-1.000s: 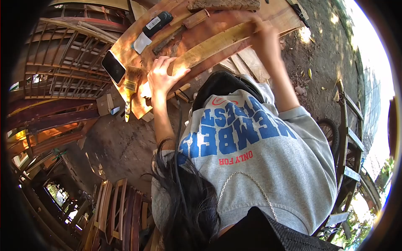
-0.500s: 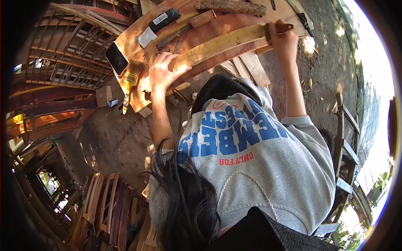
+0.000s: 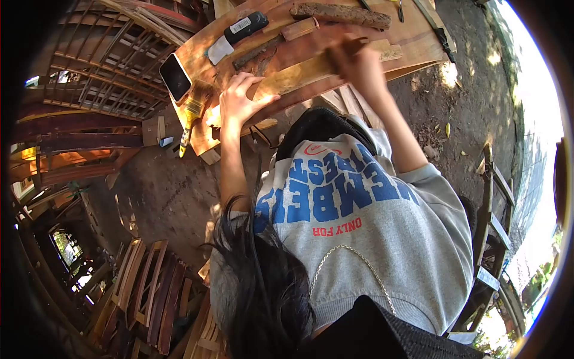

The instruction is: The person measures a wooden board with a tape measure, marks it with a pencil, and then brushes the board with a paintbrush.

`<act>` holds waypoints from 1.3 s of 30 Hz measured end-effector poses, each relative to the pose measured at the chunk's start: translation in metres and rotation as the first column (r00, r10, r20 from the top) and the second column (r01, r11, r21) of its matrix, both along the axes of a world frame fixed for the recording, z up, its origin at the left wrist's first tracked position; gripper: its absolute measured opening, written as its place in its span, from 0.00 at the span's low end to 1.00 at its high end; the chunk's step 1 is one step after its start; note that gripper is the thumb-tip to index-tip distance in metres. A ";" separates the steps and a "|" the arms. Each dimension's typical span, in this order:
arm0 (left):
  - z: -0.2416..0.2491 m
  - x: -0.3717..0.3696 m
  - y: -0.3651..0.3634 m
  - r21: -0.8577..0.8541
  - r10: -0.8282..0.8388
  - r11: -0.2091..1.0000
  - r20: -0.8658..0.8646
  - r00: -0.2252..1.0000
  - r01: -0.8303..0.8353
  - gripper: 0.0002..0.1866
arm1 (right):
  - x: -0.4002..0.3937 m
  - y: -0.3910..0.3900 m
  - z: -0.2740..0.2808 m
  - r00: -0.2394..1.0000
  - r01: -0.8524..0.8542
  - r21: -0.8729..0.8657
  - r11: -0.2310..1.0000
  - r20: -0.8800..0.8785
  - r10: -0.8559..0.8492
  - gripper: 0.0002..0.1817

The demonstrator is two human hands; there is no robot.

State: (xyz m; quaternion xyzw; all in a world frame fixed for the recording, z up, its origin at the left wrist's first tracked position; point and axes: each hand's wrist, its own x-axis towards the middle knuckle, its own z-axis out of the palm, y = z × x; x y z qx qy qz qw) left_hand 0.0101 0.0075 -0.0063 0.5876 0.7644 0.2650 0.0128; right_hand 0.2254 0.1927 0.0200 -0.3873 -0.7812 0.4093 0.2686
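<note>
A long, slightly curved pale wooden plank (image 3: 296,76) lies along the near part of the wooden tabletop (image 3: 412,27). My left hand (image 3: 238,102) grips its left end, fingers over the far side and thumb along the near edge. My right hand (image 3: 366,70), blurred by motion, is closed around a brown tool (image 3: 342,58) with a short handle, which is against the plank's upper face right of its middle. To the left of my left hand lie a wide paintbrush (image 3: 194,107) with a yellow handle and a phone (image 3: 175,78).
Behind the plank lie a black bottle-like object (image 3: 246,26) with a label, a small wood block (image 3: 301,29) and a rough stick (image 3: 341,14). Wooden lattice frames (image 3: 107,60) stand at the left. Slatted wood pieces (image 3: 146,293) sit lower left, on the dirt floor (image 3: 161,197).
My right hand has slid the brown tool leftward along the plank, from near its right end toward the middle. My left hand keeps its grip. The view has shifted slightly.
</note>
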 end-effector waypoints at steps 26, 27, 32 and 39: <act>-0.002 0.042 0.010 0.184 0.040 0.982 0.050 0.998 -0.049 0.18 | -0.040 -0.065 0.010 0.895 -0.437 0.141 0.888 -0.032 0.446 0.26; -0.007 0.038 0.004 0.184 0.051 0.981 0.050 0.997 -0.060 0.18 | -0.038 -0.064 0.005 0.904 -0.415 0.152 0.897 -0.042 0.426 0.25; -0.005 -0.007 -0.060 0.084 0.486 0.830 0.377 0.788 -0.552 0.17 | -0.022 -0.037 -0.017 0.956 -0.291 0.031 0.956 0.059 0.289 0.16; 0.026 -0.008 -0.079 -0.016 0.716 0.696 -0.059 0.695 -0.718 0.16 | -0.014 -0.014 -0.041 0.978 -0.185 0.087 0.979 0.119 0.174 0.09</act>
